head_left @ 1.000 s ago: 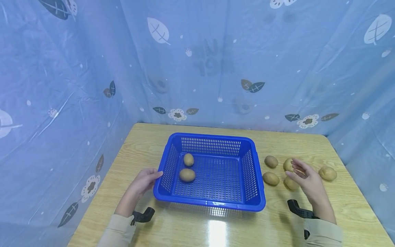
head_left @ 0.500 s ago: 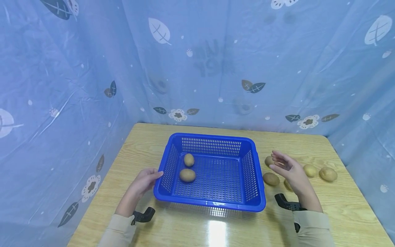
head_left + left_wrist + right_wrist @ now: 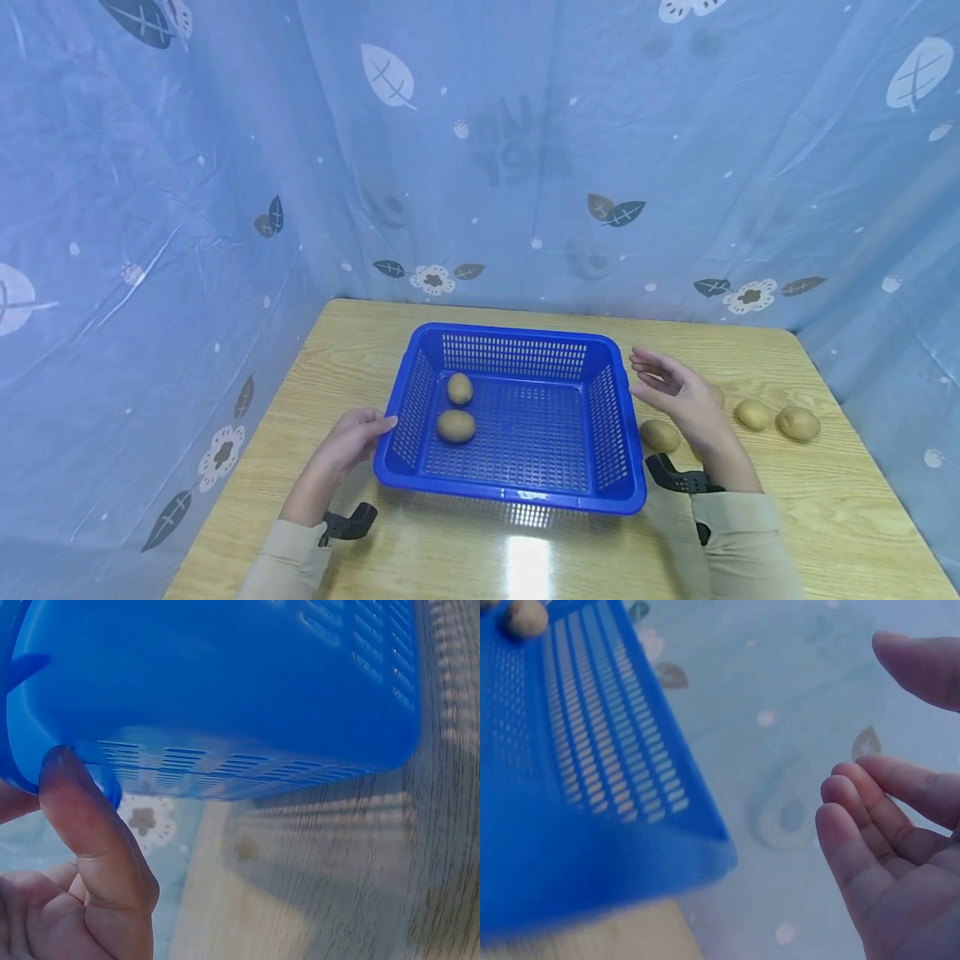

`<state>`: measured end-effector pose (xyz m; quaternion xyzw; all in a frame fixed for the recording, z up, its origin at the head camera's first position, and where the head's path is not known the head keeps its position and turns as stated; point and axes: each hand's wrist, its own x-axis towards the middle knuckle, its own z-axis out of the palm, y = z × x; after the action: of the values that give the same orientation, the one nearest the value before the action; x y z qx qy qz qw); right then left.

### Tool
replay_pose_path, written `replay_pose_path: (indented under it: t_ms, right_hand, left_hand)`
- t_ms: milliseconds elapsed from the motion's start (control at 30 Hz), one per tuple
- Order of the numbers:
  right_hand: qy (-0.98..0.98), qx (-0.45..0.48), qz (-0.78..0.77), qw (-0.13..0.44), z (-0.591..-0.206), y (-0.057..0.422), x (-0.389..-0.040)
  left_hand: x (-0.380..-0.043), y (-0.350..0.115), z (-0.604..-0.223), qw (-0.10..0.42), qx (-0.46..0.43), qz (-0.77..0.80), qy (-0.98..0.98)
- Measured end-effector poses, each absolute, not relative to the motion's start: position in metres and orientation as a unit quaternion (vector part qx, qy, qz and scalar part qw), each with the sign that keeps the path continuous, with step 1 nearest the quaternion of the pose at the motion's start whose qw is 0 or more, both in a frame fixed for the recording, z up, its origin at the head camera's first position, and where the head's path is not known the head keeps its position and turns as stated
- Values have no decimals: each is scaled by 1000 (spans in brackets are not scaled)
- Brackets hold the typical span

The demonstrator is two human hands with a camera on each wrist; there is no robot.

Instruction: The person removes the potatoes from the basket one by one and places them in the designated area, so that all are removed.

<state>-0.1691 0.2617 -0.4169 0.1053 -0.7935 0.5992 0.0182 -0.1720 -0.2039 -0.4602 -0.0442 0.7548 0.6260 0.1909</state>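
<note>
A blue plastic basket [image 3: 506, 497] with slotted walls stands on the table, and two potatoes [image 3: 456, 426] lie in its left part. My left hand [image 3: 352, 437] grips the basket's left rim; the left wrist view shows a fingertip [image 3: 64, 769] pressed at that rim. My right hand [image 3: 678, 396] hovers beside the basket's right rim, thumb apart from loosely bent fingers. In the right wrist view nothing lies between that thumb [image 3: 922, 671] and the fingers.
To the right of the basket several more potatoes [image 3: 798, 423] lie on the wooden table [image 3: 847, 517], some partly covered by my right hand and forearm. A blue patterned curtain [image 3: 510, 167] hangs behind the table and along its sides.
My right hand has moved left from above the potatoes on the right to the basket's right rim, uncovering a potato there. My left hand and the basket have stayed put.
</note>
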Motion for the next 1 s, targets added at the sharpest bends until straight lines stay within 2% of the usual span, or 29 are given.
replay_pose_path:
  t_ms: [433, 800, 1000]
  right_hand:
    - [-782, 167, 601, 1, -399, 227, -186]
    - [-777, 209, 592, -45, -388, 192, -202]
    - [-760, 211, 608, -91, -389, 169, -214]
  left_hand:
    - [-171, -204, -461, 192, -43, 630, 751]
    - [-171, -203, -456, 189, -52, 626, 754]
    - [-171, -203, -458, 189, -50, 626, 755]
